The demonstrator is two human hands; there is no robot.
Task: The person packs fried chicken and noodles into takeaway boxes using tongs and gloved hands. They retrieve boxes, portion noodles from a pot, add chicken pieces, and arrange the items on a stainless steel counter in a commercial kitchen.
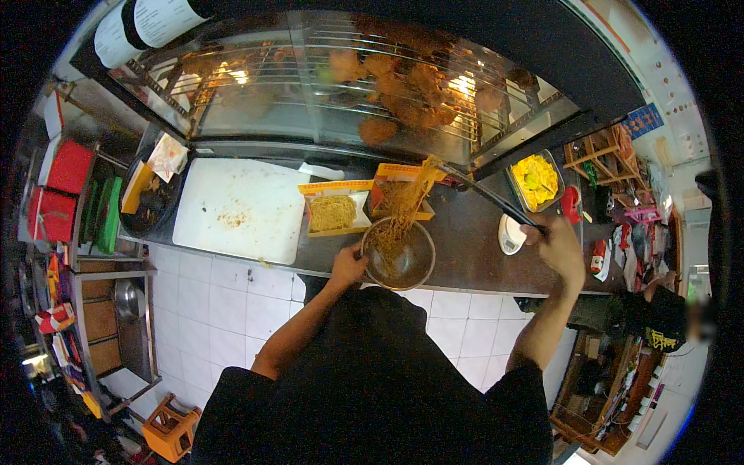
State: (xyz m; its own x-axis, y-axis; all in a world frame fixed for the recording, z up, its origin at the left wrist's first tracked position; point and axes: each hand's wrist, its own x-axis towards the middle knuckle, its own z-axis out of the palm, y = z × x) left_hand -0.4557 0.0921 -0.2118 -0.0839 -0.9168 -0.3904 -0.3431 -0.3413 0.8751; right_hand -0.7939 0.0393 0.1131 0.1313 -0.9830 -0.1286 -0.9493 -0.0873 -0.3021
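My left hand [349, 266] grips the left rim of a round metal bowl [423, 264] at the counter's front edge. Dark, long chopsticks or tongs [488, 195] are held in my right hand [561, 250]; which of the two I cannot tell. From their far end a hanging bundle of brown noodles [410, 195] stretches down into the bowl. Behind the bowl stands an open yellow-orange takeaway box [427, 210] with brown noodles inside, partly hidden by the strands. Left of it, another open box [337, 233] holds paler noodles [332, 213].
A stained white cutting board [244, 186] lies to the left. On the right are a kitchen scale [512, 234] and a container of yellow food [535, 181]. A glass heated display case [250, 122] runs along the back. A person [654, 314] is at far right.
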